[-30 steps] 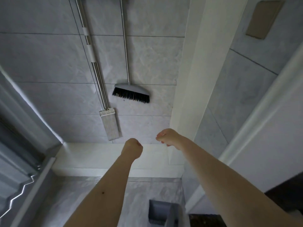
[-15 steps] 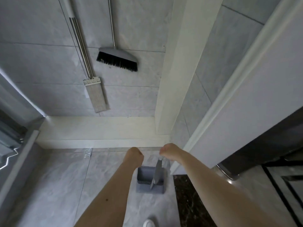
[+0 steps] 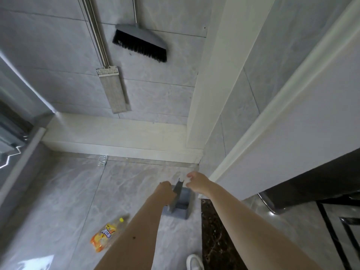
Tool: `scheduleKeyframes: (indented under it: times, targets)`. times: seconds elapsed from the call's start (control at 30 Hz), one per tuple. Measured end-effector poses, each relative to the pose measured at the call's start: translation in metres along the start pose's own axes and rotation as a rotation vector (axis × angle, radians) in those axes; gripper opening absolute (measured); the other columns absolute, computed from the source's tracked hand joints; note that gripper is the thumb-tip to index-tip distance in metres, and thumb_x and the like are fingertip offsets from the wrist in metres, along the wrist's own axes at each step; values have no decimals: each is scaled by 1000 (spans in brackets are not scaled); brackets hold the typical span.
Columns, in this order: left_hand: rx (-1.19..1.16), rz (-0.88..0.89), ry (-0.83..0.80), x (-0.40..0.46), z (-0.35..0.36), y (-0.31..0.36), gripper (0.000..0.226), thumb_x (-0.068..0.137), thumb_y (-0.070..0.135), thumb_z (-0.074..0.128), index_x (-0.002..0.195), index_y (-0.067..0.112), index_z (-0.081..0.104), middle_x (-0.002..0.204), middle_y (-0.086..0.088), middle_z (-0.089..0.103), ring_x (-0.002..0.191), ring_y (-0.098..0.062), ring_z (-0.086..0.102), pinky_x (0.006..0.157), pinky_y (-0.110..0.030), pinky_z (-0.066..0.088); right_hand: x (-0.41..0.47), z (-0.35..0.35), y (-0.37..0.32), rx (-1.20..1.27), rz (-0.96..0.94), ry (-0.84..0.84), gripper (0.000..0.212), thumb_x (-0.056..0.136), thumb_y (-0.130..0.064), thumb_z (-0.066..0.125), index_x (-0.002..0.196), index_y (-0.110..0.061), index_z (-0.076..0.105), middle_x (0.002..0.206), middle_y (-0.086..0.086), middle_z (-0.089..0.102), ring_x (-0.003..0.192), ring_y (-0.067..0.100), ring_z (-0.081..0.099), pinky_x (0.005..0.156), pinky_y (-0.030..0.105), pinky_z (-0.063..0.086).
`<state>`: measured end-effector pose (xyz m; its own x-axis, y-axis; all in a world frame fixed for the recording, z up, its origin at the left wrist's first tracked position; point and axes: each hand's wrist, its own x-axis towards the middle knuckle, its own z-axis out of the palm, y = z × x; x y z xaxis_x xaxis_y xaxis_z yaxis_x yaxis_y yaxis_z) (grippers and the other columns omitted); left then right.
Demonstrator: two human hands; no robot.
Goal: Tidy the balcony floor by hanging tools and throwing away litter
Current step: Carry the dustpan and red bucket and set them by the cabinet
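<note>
A grey dustpan [image 3: 182,208] stands on the tiled floor near the corner, its upright handle [image 3: 177,189] rising between my hands. My left hand [image 3: 165,190] is a closed fist against the handle's left side, with no grip on it showing. My right hand [image 3: 196,181] hovers just right of the handle's top, fingers and thumb apart. A plastic bottle with an orange label and yellow cap [image 3: 106,235] lies on the floor to the left of my left forearm. On the wall hang a black-bristled broom [image 3: 140,42] and a flat mop [image 3: 115,88].
A white ledge [image 3: 116,133] runs along the foot of the wall, meeting a white pillar [image 3: 210,84]. A white door frame [image 3: 272,117] and a dark stone threshold [image 3: 212,230] lie to the right. My white shoe [image 3: 193,262] shows at the bottom, and a window frame [image 3: 15,133] at the left.
The view has tilted down from the wall to the floor. Both hands have dropped to the dustpan handle, the right hand's fingers have spread, and the bottle has come into view.
</note>
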<state>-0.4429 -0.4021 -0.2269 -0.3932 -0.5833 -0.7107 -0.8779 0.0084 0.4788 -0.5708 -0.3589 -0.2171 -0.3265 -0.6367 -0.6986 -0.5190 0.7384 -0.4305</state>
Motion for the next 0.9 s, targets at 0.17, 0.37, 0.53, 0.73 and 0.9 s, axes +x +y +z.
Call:
scheduleKeyframes:
  times: [0.17,0.37,0.53,0.73,0.9]
  targets:
    - [-29,-193,-76,12,18,21,31,96,11,44,123,-1,52,87,-14,55,78,-22,55,78,-26,38,30,-6,7,-127,-58,-143,54,95,-4,45,147,-9,29,152,12,34,137,27,39,104,28,37]
    - [-22,-246,38,15,33,26,41,94,12,49,131,-6,48,131,-27,55,121,-37,55,100,-39,46,44,-11,8,-290,-166,-314,38,94,-3,40,128,0,54,109,18,58,102,27,56,75,21,43]
    - [-127,-307,93,-5,32,15,41,97,21,46,123,-9,54,114,-25,63,115,-37,59,94,-36,50,34,-8,-5,-280,-176,-352,36,93,2,44,127,0,56,126,22,59,119,34,56,88,34,46]
    - [-270,-373,240,-52,16,-23,38,92,21,46,57,8,40,55,-4,39,50,-17,43,57,-29,41,3,19,-34,-176,-251,-328,40,91,2,45,126,-12,59,129,14,60,113,28,59,78,29,47]
    - [-373,-474,323,-112,8,-79,37,96,20,43,119,-4,59,116,-19,65,113,-31,61,94,-31,48,-45,80,-69,-191,-345,-373,34,90,-1,49,120,-10,60,123,15,62,102,24,61,61,18,45]
